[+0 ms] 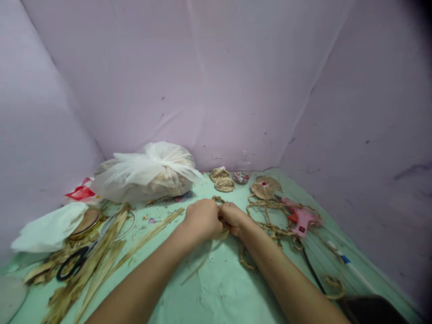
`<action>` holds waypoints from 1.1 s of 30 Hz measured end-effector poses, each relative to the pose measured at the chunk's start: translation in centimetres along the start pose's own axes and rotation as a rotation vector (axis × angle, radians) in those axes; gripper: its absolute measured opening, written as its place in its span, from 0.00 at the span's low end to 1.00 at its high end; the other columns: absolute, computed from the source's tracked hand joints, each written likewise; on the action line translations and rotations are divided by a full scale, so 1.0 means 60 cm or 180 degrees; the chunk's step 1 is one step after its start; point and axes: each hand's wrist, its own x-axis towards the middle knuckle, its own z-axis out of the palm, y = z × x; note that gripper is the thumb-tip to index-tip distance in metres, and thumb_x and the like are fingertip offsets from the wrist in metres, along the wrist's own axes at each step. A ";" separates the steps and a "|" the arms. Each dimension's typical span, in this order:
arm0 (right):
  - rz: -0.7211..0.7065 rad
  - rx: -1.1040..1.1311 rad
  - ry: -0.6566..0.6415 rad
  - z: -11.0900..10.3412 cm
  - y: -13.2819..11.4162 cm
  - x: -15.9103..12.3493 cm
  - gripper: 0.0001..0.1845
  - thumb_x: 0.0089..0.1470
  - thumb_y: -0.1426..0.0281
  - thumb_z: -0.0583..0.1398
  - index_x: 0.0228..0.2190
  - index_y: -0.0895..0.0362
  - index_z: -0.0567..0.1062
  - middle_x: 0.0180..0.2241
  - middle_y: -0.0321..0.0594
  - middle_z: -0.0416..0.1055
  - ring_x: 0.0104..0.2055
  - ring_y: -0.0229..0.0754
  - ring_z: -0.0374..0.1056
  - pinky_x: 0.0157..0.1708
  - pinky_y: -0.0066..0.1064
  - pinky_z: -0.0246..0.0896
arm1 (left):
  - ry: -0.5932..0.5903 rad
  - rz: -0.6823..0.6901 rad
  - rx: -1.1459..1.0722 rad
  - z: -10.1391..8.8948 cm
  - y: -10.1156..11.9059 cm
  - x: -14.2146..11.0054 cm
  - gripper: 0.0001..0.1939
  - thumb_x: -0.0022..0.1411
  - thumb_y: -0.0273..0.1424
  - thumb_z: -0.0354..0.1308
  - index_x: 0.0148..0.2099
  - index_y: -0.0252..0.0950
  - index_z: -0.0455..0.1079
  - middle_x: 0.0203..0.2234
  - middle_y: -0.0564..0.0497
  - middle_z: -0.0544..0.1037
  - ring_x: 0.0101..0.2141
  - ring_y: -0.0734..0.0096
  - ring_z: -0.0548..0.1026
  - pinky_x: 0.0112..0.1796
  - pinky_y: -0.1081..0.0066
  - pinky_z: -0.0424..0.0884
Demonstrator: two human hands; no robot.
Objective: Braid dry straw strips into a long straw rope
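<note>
My left hand [203, 218] and my right hand [233, 217] meet over the middle of the table, fingers closed in a pinch. Between them they hold a cord of dried plant fibre [218, 198]; a short twisted piece shows just beyond the knuckles. Loose pale fibre ends [199, 271] trail below toward me. My fingers hide most of the gripped part. Right of my right hand lies a tangle of twisted cord [268, 216], partly around a pink glue gun [301, 219]. Dried leaf strips [148, 238] lie left of my left forearm.
A tied white plastic bag [145, 173] stands at the back left. Black-handled scissors [76, 261] rest among fibre strips. Coiled fibre pieces [224, 184], a container of beads [241, 178] and a woven piece with a red bead [263, 191] sit by the back wall.
</note>
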 end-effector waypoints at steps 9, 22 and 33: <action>-0.0065 -0.0116 -0.0695 -0.017 -0.009 -0.002 0.05 0.38 0.77 0.55 0.15 0.62 0.64 0.08 0.28 0.53 0.09 0.25 0.40 0.09 0.19 0.32 | -0.0739 -0.0841 -0.1588 -0.030 -0.036 0.049 0.07 0.50 0.23 0.47 0.24 0.28 0.64 0.12 0.51 0.66 0.12 0.81 0.59 0.14 0.79 0.52; -0.1839 -0.3486 0.0033 -0.028 -0.010 -0.005 0.06 0.34 0.77 0.55 0.19 0.61 0.73 0.19 0.40 0.69 0.22 0.35 0.61 0.21 0.24 0.48 | -0.0284 -0.0584 -0.0346 0.007 -0.049 0.058 0.06 0.39 0.24 0.52 0.16 0.34 0.57 0.05 0.58 0.53 0.09 0.80 0.51 0.12 0.75 0.47; -0.1481 -0.4572 0.0805 0.037 -0.032 -0.082 0.11 0.41 0.75 0.56 0.29 0.62 0.76 0.29 0.54 0.72 0.34 0.47 0.68 0.31 0.30 0.56 | -0.0140 -0.0963 -0.1140 0.009 -0.035 0.047 0.11 0.42 0.22 0.50 0.15 0.36 0.50 0.04 0.58 0.50 0.09 0.82 0.48 0.13 0.77 0.41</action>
